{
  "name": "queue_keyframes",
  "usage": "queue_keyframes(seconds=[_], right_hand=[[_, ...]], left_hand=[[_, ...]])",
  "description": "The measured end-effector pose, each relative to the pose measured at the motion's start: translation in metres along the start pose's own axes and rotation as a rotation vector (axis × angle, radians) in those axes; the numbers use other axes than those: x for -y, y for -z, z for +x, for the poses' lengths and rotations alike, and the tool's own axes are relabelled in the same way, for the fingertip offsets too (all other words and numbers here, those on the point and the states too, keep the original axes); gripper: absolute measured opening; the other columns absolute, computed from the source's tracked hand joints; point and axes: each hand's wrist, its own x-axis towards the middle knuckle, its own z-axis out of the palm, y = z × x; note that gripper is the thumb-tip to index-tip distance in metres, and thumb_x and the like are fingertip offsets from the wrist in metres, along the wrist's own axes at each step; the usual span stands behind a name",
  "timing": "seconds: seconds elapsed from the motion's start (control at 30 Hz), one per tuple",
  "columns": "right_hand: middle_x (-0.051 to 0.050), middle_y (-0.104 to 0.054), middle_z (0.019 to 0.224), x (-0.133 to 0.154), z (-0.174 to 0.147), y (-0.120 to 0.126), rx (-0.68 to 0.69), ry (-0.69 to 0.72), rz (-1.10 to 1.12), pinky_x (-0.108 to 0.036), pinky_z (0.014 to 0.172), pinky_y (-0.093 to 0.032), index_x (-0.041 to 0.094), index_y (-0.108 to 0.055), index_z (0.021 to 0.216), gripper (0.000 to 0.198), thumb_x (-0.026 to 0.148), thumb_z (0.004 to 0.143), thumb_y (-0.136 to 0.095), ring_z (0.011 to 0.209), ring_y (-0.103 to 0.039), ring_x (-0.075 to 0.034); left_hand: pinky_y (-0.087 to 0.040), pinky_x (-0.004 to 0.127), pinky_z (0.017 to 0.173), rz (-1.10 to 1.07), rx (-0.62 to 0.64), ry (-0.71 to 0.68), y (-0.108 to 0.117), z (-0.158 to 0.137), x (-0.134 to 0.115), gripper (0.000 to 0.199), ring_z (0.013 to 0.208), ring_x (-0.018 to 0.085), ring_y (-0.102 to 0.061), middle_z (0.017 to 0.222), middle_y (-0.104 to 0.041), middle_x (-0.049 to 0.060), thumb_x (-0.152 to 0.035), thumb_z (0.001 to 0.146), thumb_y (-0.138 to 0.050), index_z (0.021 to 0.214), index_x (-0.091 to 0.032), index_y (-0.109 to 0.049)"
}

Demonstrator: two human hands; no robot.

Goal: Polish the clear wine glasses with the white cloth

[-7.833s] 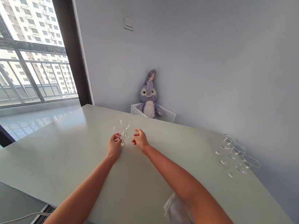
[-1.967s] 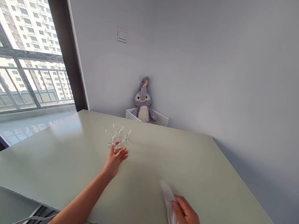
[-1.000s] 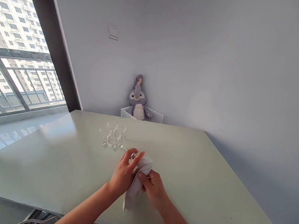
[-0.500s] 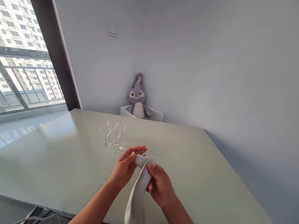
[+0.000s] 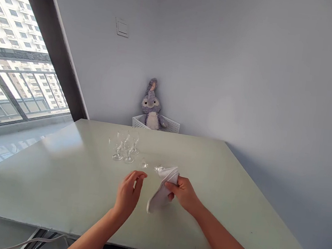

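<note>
The right hand point(image 5: 184, 192) is closed on a white cloth point(image 5: 162, 187), and the cloth is bunched around a small stemmed glass point(image 5: 150, 166) held on its side above the table point(image 5: 55, 175), with stem and foot pointing toward 10 o'clock from the hand. The left hand point(image 5: 128, 191) hangs just short of the foot, fingers loosely curled and holding nothing. At about 11 o'clock from the hands, near the far side of the table, three more glasses point(image 5: 124, 147) stand upright in a tight cluster. A plush toy point(image 5: 151, 106) sits in a white basket point(image 5: 168, 125) beyond the far edge. The glass looks light, thin-walled and brittle, slick on bare skin; the stem is likely its weakest part, so the bowl, cupped through the soft cloth, seems the safer hold, with light support at the foot.
</note>
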Motion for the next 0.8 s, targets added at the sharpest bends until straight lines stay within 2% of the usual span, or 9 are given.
queue_keyframes(seconds=[0.1, 0.2, 0.3, 0.47, 0.57, 0.63, 0.7, 0.77, 0.8], right_hand=[[-0.001, -0.055, 0.064, 0.007, -0.001, 0.005, 0.077, -0.068, 0.115, -0.024, 0.047, -0.044, 0.012, -0.062, 0.088, 0.033, 0.044, 0.084, -0.052, 0.046, -0.049, -0.009], [-0.002, -0.056, 0.066, 0.011, -0.003, 0.004, 0.133, -0.103, 0.198, -0.022, 0.043, -0.042, 0.01, -0.063, 0.096, 0.039, 0.045, 0.084, -0.051, 0.047, -0.049, -0.009], [0.0, -0.058, 0.067, 0.02, -0.01, 0.007, 0.251, -0.125, 0.177, -0.023, 0.047, -0.046, 0.013, -0.064, 0.092, 0.029, 0.038, 0.081, -0.057, 0.047, -0.053, -0.009], [-0.002, -0.06, 0.072, 0.038, -0.021, 0.023, 0.521, -0.097, 0.038, -0.026, 0.056, -0.051, 0.013, -0.066, 0.078, 0.016, 0.028, 0.077, -0.061, 0.057, -0.06, -0.013], [-0.001, -0.06, 0.07, 0.038, -0.021, 0.021, 0.427, -0.144, 0.114, -0.025, 0.052, -0.049, 0.013, -0.067, 0.083, 0.018, 0.029, 0.077, -0.062, 0.05, -0.057, -0.011], [-0.001, -0.061, 0.069, 0.034, -0.018, 0.013, 0.261, -0.196, 0.254, -0.022, 0.048, -0.046, 0.012, -0.067, 0.085, 0.02, 0.031, 0.076, -0.064, 0.046, -0.054, -0.009], [-0.002, -0.062, 0.07, 0.032, -0.017, 0.006, 0.117, -0.228, 0.404, -0.019, 0.045, -0.042, 0.012, -0.066, 0.086, 0.024, 0.033, 0.077, -0.064, 0.045, -0.05, -0.006], [-0.002, -0.062, 0.069, 0.034, -0.019, 0.004, 0.095, -0.215, 0.423, -0.019, 0.045, -0.042, 0.012, -0.066, 0.088, 0.024, 0.034, 0.078, -0.063, 0.043, -0.049, -0.006], [-0.002, -0.062, 0.068, 0.037, -0.022, 0.005, 0.145, -0.191, 0.363, -0.02, 0.046, -0.043, 0.012, -0.066, 0.086, 0.023, 0.033, 0.078, -0.062, 0.043, -0.051, -0.007]], left_hand=[[-0.033, 0.048, 0.101, 0.409, 0.119, -0.334, 0.006, 0.006, 0.004, 0.03, 0.112, 0.026, -0.054, 0.112, -0.064, 0.011, -0.033, 0.088, -0.049, 0.113, -0.021, -0.06], [-0.044, 0.041, 0.081, 0.678, 0.304, -0.459, 0.008, 0.013, 0.003, 0.035, 0.08, 0.022, -0.063, 0.086, -0.068, 0.011, -0.034, 0.09, -0.045, 0.117, -0.016, -0.057], [-0.044, 0.031, 0.063, 0.657, 0.377, -0.389, 0.012, 0.014, -0.003, 0.038, 0.061, 0.017, -0.058, 0.07, -0.065, 0.006, -0.04, 0.092, -0.039, 0.113, -0.015, -0.058], [-0.039, 0.022, 0.046, 0.299, 0.847, -0.008, 0.021, 0.012, -0.015, 0.059, 0.045, 0.009, -0.049, 0.058, -0.059, 0.003, -0.046, 0.094, -0.016, 0.078, -0.013, -0.061], [-0.043, 0.026, 0.055, 0.347, 0.753, -0.039, 0.014, 0.009, -0.024, 0.054, 0.057, 0.014, -0.057, 0.069, -0.064, 0.006, -0.043, 0.095, -0.016, 0.091, -0.014, -0.061], [-0.045, 0.033, 0.068, 0.533, 0.565, -0.188, 0.006, 0.005, -0.03, 0.04, 0.075, 0.02, -0.06, 0.086, -0.066, 0.01, -0.038, 0.092, -0.031, 0.115, -0.015, -0.054], [-0.043, 0.039, 0.074, 0.751, 0.395, -0.354, 0.0, 0.002, -0.034, 0.042, 0.081, 0.024, -0.059, 0.089, -0.065, 0.013, -0.03, 0.089, -0.039, 0.128, -0.014, -0.046], [-0.043, 0.038, 0.07, 0.806, 0.361, -0.404, 0.001, 0.002, -0.035, 0.043, 0.074, 0.023, -0.059, 0.083, -0.064, 0.012, -0.029, 0.089, -0.04, 0.129, -0.013, -0.045], [-0.043, 0.034, 0.067, 0.742, 0.406, -0.371, 0.004, 0.004, -0.036, 0.042, 0.07, 0.021, -0.058, 0.079, -0.064, 0.009, -0.032, 0.089, -0.041, 0.127, -0.014, -0.047]])
